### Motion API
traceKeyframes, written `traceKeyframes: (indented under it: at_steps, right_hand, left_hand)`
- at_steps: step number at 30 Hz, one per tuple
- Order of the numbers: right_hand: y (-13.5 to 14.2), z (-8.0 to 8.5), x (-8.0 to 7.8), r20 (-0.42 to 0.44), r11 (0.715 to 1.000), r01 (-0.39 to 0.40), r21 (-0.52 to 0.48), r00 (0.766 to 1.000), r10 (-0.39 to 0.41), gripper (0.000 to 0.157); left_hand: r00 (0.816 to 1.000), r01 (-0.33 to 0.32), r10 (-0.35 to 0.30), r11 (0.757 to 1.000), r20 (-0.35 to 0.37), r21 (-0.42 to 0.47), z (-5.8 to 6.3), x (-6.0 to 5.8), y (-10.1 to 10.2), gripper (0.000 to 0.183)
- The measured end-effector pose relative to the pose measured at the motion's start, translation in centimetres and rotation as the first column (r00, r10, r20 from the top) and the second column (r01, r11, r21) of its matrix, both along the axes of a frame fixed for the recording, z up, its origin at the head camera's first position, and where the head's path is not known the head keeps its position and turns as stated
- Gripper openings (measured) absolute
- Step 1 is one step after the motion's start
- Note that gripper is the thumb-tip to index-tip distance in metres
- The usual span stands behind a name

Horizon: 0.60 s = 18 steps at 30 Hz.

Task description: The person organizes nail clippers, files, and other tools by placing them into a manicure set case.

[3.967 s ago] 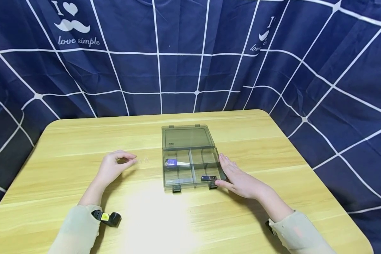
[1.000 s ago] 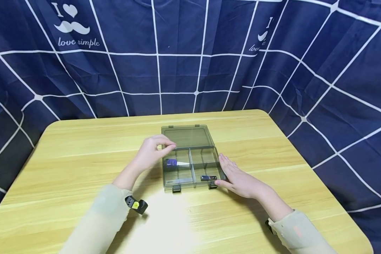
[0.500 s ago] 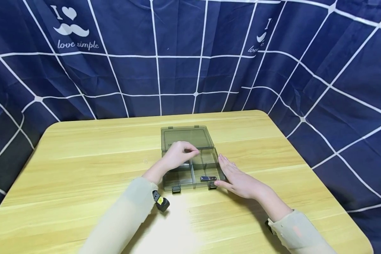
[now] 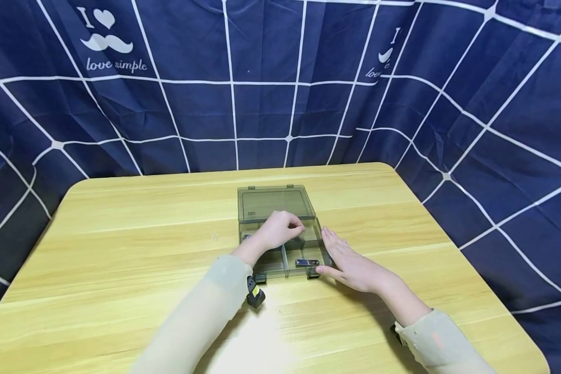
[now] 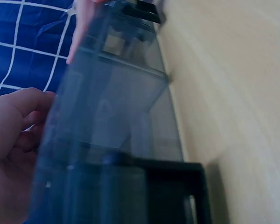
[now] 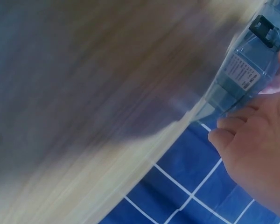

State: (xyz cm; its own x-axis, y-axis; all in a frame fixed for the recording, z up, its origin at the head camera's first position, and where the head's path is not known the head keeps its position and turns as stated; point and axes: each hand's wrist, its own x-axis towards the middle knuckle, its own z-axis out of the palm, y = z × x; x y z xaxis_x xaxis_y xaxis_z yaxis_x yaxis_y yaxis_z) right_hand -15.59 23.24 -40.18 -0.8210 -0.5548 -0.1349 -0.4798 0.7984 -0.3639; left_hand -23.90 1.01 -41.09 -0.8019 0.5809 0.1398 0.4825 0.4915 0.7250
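A translucent grey compartment box (image 4: 271, 272) lies on the table with its lid (image 4: 276, 202) folded back. My left hand (image 4: 277, 229) is over the back right compartment, thumb and forefinger pinched together; the small clear piece between them is hidden in the head view. My right hand (image 4: 355, 267) rests along the box's right side with fingers straight, thumb near the front latch (image 4: 313, 275). In the front right compartment lies a small dark flat item (image 4: 307, 263). Another small clear piece (image 4: 215, 237) lies on the table left of the box. My left wrist covers most of a purple-labelled item.
The light wood table (image 4: 135, 249) has a blue, white-lined cloth (image 4: 177, 114) hanging behind it and at its sides. A second latch (image 4: 260, 279) is at the box's front left. In the right wrist view, a printed white label (image 6: 242, 71) shows on the box.
My left hand has moved right from the clear pieces on the table to over the box's back right compartment; one clear piece now remains on the table. My right hand has stayed put.
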Motion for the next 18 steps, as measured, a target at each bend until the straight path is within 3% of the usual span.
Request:
traceKeyframes:
  at_steps: [11, 18]
  right_hand:
    - [0.0, -0.3, -0.1, 0.002, 1.0, -0.003, -0.007, 1.0, 0.003, 0.089]
    - [0.0, -0.2, 0.0, -0.005, 1.0, -0.004, -0.01, 1.0, 0.003, 0.089]
  left_hand:
    - [0.994, -0.003, -0.016, 0.985, -0.111, -0.173, -0.5, 0.3, 0.9, 0.017]
    - [0.987, -0.02, -0.014, 0.977, -0.16, -0.212, -0.7, 0.4, 1.1, 0.016]
